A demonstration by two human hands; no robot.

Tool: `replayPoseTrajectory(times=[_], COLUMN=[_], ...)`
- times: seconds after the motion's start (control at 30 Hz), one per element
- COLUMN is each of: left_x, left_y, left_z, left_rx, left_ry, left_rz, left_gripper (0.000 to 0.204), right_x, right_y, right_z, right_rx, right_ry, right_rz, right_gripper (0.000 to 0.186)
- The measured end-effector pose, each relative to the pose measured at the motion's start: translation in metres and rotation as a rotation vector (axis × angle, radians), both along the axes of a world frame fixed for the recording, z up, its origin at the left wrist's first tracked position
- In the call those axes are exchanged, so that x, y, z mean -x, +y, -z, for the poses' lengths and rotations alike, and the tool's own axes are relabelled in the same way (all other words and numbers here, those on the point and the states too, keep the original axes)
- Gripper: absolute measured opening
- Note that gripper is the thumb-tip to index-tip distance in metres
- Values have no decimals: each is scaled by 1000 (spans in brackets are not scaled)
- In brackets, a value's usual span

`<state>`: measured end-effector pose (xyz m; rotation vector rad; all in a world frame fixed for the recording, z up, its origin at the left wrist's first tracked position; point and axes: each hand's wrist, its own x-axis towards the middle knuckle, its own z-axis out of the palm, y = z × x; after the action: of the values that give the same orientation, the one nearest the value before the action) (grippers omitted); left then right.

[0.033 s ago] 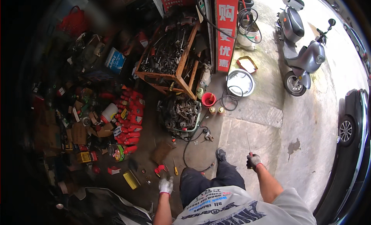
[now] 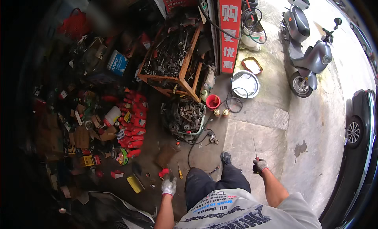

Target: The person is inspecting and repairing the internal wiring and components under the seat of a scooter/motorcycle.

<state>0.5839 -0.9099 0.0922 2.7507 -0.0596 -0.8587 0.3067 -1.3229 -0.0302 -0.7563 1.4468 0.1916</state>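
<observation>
My right hand (image 2: pixel 260 166), in a pale glove with a dark palm, is closed around the red handle of a long thin screwdriver (image 2: pixel 254 148). The shaft points away from me over the pale concrete. At lower centre, my left hand (image 2: pixel 169 186) wears a white glove and looks closed; what it holds is too small and dark to make out. A red piece (image 2: pixel 163 172) shows just beyond its fingers. To the right of that hand, a yellow-handled screwdriver (image 2: pixel 180 173) lies on the floor.
A partly dismantled engine (image 2: pixel 186 115) sits ahead, below a wooden rack of tools (image 2: pixel 182 73). Red bottles (image 2: pixel 136 130) and boxes crowd the left. A metal basin (image 2: pixel 245 84), red bucket (image 2: pixel 213 102) and grey scooter (image 2: pixel 309 52) stand ahead right. A dark car (image 2: pixel 356 138) borders the right.
My left hand is slightly farther forward, nearer the red piece. My right hand keeps its grip on the screwdriver, and the view has shifted a little.
</observation>
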Motion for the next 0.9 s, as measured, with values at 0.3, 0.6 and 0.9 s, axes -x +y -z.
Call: replayPoseTrajectory(times=[0.3,0.6,0.9], left_x=[-63,-124,-197], left_y=[-2,-72,-50], left_z=[74,68,99], left_rx=[-79,-97,-12], left_ry=[136,381,230], left_rz=[68,84,-9], left_gripper=[43,50,44], right_x=[76,-107,-340], right_y=[5,-31,-50], right_z=[27,-32,-114], right_rx=[-155,299,341], right_ry=[344,-9,-348], right_rz=[99,68,-127], right_gripper=[14,21,42])
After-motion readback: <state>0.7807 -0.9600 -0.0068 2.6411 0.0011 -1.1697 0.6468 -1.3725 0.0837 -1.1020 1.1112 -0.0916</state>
